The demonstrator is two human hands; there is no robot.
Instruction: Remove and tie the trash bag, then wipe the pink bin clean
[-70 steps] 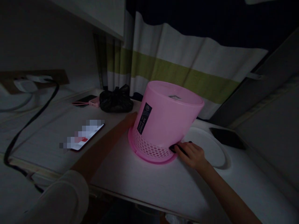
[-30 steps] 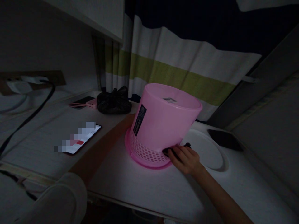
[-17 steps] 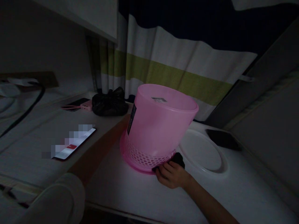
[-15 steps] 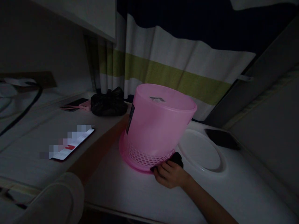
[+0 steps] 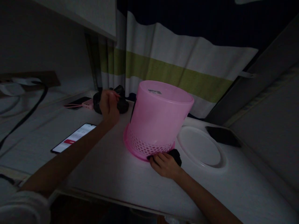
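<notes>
A pink plastic trash bin (image 5: 161, 118) stands upside down on the white table, its wide rim and mesh band at the bottom. At its near rim, my right hand (image 5: 164, 165) is closed on a crumpled black plastic bag (image 5: 175, 156). Part of that bag is hidden by my fingers and the bin. My left hand (image 5: 109, 107) is raised left of the bin, fingers curled, with nothing visible in it. Behind it lies a knotted black plastic bundle (image 5: 122, 104), partly covered by the hand.
A lit phone (image 5: 77, 137) lies at left under my forearm. Behind are a pink power bank (image 5: 87, 104) and a dark flat object. Right of the bin lies a white round lid (image 5: 201, 146), with a black flat object (image 5: 223, 136) beyond it. Cables hang at far left.
My left hand has come out from behind the bin and moved left and up, off it. My right hand stays on the black bag at the rim.
</notes>
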